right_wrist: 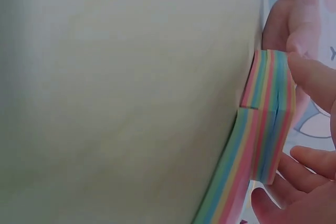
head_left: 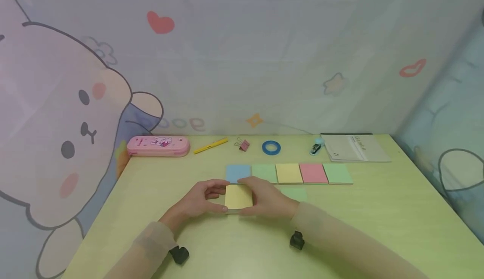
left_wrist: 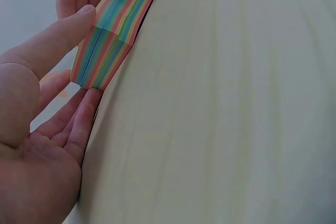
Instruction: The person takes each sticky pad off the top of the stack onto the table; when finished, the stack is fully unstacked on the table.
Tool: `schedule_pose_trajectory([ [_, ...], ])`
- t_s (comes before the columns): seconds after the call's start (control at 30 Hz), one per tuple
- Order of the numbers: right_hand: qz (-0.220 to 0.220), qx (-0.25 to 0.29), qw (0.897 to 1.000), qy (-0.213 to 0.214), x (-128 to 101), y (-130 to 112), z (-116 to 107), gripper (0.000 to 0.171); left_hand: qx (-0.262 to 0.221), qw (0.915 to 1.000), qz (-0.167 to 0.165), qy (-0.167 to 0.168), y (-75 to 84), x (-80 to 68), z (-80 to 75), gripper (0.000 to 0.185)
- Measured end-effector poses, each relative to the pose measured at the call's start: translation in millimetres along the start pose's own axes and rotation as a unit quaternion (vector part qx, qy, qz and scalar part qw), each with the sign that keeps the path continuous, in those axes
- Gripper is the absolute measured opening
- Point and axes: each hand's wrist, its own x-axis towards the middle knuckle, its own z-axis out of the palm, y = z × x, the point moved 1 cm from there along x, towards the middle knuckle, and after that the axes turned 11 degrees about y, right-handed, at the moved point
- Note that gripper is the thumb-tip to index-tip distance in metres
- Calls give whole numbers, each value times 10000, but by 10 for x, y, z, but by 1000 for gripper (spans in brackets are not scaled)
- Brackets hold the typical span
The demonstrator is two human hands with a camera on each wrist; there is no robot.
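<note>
A stack of sticky notes (head_left: 238, 197) with a yellow top sits between my two hands at the middle of the table. Its sides show rainbow stripes in the left wrist view. My left hand (head_left: 196, 199) holds the left side, thumb at the near corner and index finger at the far one. From the right, my right hand (head_left: 270, 197) grips the same stack, its thumb along the near edge and fingers at the far edge. Just behind lies a blue sticky note pad (head_left: 238, 173). A green pad (head_left: 294, 193) is partly hidden by my right hand.
Green, yellow (head_left: 289, 174), pink (head_left: 313, 173) and further green pads continue the blue pad's row. Along the back lie a pink pencil case (head_left: 159, 146), yellow pen (head_left: 210, 145), binder clip (head_left: 243, 144), blue tape roll (head_left: 271, 153), small stapler (head_left: 316, 146) and notebook (head_left: 355, 148).
</note>
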Motion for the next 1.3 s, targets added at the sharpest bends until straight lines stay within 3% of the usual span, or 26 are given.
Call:
schedule_pose_trajectory([
  [0.63,485,-72,9986,187,-24,72,13,83,3,10000,-16,-8,52,8,35,73],
  [0.93,943,200,9946,371,-245,244,-308,90,178,9997,-169,46,28,-2,39,75],
  [1.1,1265,-108,9905,533,-432,408,-565,90,265,9995,-165,92,24,-27,36,73],
  [1.3,1162,-440,9900,671,-703,667,-904,82,394,9991,-111,101,21,-26,22,73],
])
